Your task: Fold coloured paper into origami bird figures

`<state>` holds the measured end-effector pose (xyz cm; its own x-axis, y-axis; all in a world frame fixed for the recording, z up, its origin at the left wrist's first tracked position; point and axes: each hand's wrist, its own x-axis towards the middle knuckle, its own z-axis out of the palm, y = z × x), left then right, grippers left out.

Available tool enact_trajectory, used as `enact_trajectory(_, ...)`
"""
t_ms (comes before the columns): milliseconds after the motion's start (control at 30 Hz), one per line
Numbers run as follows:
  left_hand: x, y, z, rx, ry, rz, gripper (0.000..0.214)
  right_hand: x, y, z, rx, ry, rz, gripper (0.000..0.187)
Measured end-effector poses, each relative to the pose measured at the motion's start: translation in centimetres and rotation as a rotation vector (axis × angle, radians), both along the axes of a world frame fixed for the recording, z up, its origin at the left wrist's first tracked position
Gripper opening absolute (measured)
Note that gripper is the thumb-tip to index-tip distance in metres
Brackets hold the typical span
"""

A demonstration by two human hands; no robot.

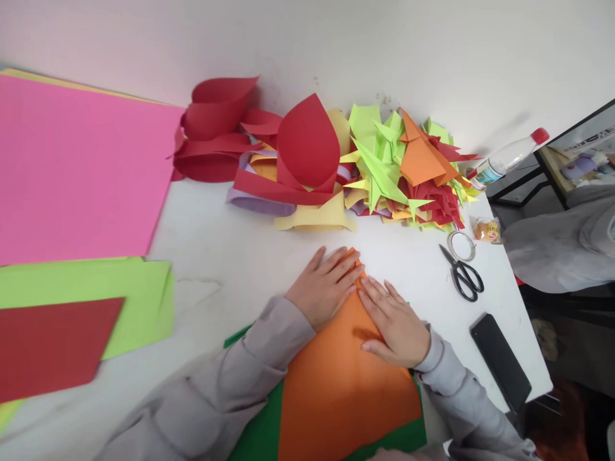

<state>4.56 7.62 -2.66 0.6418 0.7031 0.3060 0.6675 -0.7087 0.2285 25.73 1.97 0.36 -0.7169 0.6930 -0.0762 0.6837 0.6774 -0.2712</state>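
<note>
Head view: left hand (323,291) and right hand (396,323), fingers outstretched, lie flat on an orange sheet (331,390) near its narrow tip, over green paper (259,426) on a worktop (196,221).

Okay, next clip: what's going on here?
A person has both hands on a sheet of orange paper, which lies over a green sheet. The left hand and right hand rest flat near its far, narrow end, fingers spread. Beyond them sits a heap of folded paper shapes; scissors lie to the right, and a large pink sheet to the left.
</note>
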Motion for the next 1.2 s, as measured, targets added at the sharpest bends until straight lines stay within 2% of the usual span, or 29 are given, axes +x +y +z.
enact_trajectory(333, -0.15, -0.06, -0.01, -0.014, -0.057, -0.007, 0.04, -0.04, -0.37, -0.27, 0.066, -0.047, 0.023, 0.083)
enact_trajectory(633, -0.24, -0.21, -0.43, 0.009, -0.112, -0.006, 0.039, -0.01, -0.22, -0.28, 0.068, -0.053, 0.032, 0.081)
enact_trajectory(1200, 0.05, -0.23, 0.0, -0.029, 0.033, 0.023, 0.048, -0.04, -0.2, -0.09, 0.028, -0.032, 0.008, 0.081)
